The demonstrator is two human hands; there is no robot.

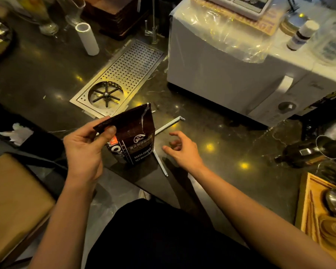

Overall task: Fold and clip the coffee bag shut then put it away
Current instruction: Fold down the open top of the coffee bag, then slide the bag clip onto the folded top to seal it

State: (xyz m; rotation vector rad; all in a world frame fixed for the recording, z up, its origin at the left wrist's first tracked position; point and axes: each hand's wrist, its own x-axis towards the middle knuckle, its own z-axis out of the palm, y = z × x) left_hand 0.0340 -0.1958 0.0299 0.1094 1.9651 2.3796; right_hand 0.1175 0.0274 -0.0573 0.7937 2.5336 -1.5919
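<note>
Left hand: the left hand (85, 150) is pinching the top edge of the coffee bag (133, 138), thumb (109, 133) pressing on the near face and the other fingers curling behind, so the hand is closing firmly on the bag's upper lip.
Right hand: the right hand (180, 149) is hovering just beside the bag with fingers loosely curled and spread apart, half open, gripping nothing; whether its fingertips are brushing the counter cannot be told.
Coffee bag: it is standing upright on the dark counter (211, 171) near the front edge, its top part bending over toward the left hand, white lettering showing on the front.
Clip: a long pale bag clip (163, 144) is lying open on the counter, one arm (170, 125) running out behind the bag toward the right, the other (160, 163) reaching toward the counter's front edge, just beside the bag's right side and near the right hand.
Surroundings: a perforated metal drain tray (124, 74) is sitting behind the bag; a white appliance (231, 78) draped in clear plastic is standing to the right; a white roll (87, 38) is lying farther back on the left; a wooden tray (316, 210) is showing at the lower right.
</note>
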